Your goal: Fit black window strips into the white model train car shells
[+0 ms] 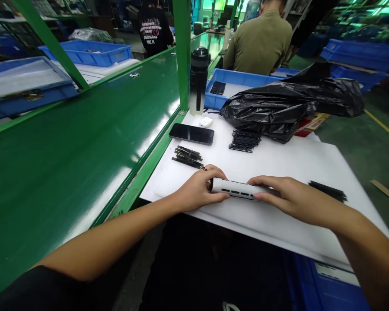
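A white tube-like piece with rows of dark slots lies level between my hands, just above the near edge of the white table. My left hand closes round its left end, thumb below and fingers above. The right end is pinched between the thumb and fingers of my right hand. Beyond my left hand lies a small pile of dark strips. Another stack of black strips sits farther back, and more black strips lie to the right of my right hand.
A phone, a white case and a bottle stand along the table's left side. A black plastic bag and a blue tray are at the back. Left runs a green conveyor beside a green post. Two people sit beyond.
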`<state>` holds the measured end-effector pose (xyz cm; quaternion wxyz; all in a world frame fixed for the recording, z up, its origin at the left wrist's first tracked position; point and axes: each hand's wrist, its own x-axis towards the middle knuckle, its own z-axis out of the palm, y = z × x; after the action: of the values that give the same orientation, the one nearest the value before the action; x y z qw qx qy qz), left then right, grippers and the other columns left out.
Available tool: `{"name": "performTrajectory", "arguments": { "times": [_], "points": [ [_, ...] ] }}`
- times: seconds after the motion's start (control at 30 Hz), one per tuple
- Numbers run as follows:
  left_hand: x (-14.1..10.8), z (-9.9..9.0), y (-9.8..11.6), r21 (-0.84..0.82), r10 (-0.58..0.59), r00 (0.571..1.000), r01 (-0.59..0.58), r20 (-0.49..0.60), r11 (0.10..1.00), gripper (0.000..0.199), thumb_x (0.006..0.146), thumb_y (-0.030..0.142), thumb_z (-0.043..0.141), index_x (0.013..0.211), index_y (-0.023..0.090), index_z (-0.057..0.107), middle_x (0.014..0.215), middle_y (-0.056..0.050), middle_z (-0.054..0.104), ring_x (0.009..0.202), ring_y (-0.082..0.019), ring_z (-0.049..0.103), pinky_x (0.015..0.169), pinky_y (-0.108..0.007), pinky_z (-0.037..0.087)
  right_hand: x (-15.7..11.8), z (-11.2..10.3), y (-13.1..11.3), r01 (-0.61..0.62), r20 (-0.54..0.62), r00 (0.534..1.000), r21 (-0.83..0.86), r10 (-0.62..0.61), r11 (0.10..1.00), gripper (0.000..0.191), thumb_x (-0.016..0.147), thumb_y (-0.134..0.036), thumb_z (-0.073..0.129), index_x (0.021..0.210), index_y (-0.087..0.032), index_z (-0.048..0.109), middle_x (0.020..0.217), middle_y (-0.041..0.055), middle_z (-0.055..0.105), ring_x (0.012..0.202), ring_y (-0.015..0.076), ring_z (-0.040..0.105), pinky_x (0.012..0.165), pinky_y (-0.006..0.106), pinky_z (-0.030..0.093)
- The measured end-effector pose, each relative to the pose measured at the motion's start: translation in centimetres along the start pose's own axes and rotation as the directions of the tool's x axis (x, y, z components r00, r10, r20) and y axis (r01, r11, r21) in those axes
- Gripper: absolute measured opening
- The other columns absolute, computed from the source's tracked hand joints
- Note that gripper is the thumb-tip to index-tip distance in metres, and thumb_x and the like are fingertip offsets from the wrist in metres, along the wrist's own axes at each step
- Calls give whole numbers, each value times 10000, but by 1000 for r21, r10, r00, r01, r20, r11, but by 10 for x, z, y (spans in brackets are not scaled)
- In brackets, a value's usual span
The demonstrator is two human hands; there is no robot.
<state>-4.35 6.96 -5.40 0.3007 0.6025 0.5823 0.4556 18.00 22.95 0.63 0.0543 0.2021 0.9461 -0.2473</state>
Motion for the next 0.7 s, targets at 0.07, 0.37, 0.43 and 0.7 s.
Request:
{"name": "performTrajectory", "arguments": {
  "times": [0.07, 0.37, 0.43, 0.7],
  "points": [
    [0, 0, -1, 25, 12, 1000, -12, 18, 1000, 317, 779, 318, 774, 1036, 165, 669, 1036, -63, 635, 759, -140, 543, 650, -251, 423, 16, -15, -4, -15, 119, 993, 46, 10, 999, 360, 929, -549, 574, 1175, -314, 693, 1142, 2, 714, 1004, 253, 676, 815, 357, 554],
    [-1, 0, -2, 95, -4, 1000, 2, 25, 996, 423, 806, 371, 748, 1173, 178, 665, 922, -44, 682, 713, -154, 573, 699, -270, 452, 164, 6, -47, 131, -163, 978, -1, -130, 991, 200, 907, -305, 626, 1047, -220, 740, 1020, 36, 737, 905, 192, 665, 799, 308, 497],
    [-1, -1, -1, 100, 16, 999, -20, 33, 995, 415, 828, 375, 728, 1186, 177, 661, 973, -52, 698, 744, -158, 590, 723, -273, 462, 186, 17, -54, 140, -157, 977, -29, -143, 990, 202, 866, -318, 681, 1019, -203, 747, 981, 51, 735, 862, 199, 656, 768, 306, 484],
    [-2, -1, -1, 50, 24, 1000, -24, 8, 998, 359, 943, 375, 585, 1246, 185, 627, 1138, -71, 703, 865, -180, 649, 790, -281, 489, 184, 18, -61, 129, -225, 966, 0, -126, 992, 82, 874, -205, 622, 867, -166, 695, 827, 31, 708, 728, 154, 626, 658, 260, 439]
  ]
}}
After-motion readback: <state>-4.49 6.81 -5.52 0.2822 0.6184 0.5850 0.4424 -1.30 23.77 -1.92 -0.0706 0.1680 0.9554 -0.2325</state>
